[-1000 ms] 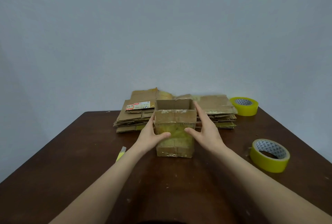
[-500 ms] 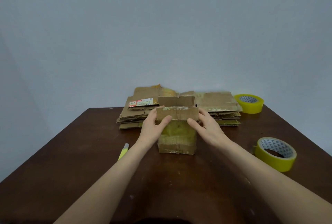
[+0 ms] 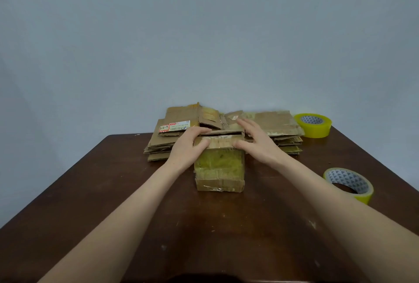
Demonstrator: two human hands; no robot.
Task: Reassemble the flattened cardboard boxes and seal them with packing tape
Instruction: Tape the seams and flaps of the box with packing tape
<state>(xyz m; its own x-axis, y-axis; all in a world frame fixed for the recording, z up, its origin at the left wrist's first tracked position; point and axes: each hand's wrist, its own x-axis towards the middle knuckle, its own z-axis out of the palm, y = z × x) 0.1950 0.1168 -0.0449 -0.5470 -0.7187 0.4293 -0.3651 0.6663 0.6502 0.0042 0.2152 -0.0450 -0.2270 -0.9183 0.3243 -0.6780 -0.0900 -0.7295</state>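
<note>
Box seems light, its flaps floppy: left grip pinches them, right grip presses flat-fingered; best held by its sides

Dark wooden table carries one upright cardboard box, a flattened cardboard stack (sheet count unclear), near tape roll, and far tape roll.

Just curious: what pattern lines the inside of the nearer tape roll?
Grey-and-white triangles inside the nearer tape roll; yellow outside. Head view.
</note>
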